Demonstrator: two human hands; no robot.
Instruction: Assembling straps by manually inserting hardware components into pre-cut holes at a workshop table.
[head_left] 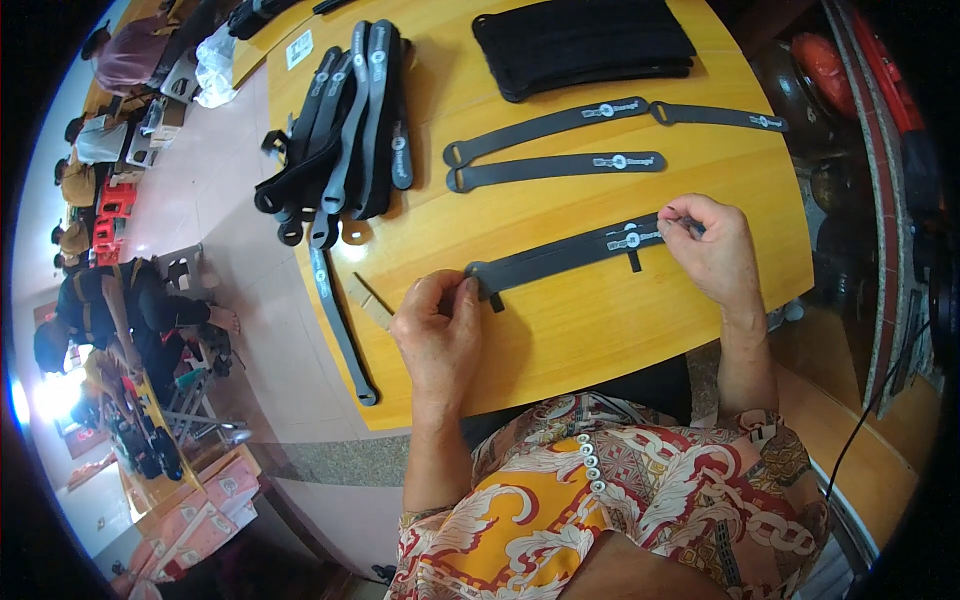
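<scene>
A long dark grey strap point(565, 257) with a small white round label lies across the near part of the yellow wooden table point(600, 330). My left hand point(437, 335) pinches its left end between thumb and fingers. My right hand point(712, 248) pinches its right end, holding it stretched flat on the table. Two short black tabs stick out under the strap.
Two more grey straps point(555, 167) lie flat further back, with a stack of black fabric pieces point(585, 42) behind them. A heap of straps point(345, 135) sits at the table's left, one strap point(338, 325) hanging over the edge. Other people sit working at far left.
</scene>
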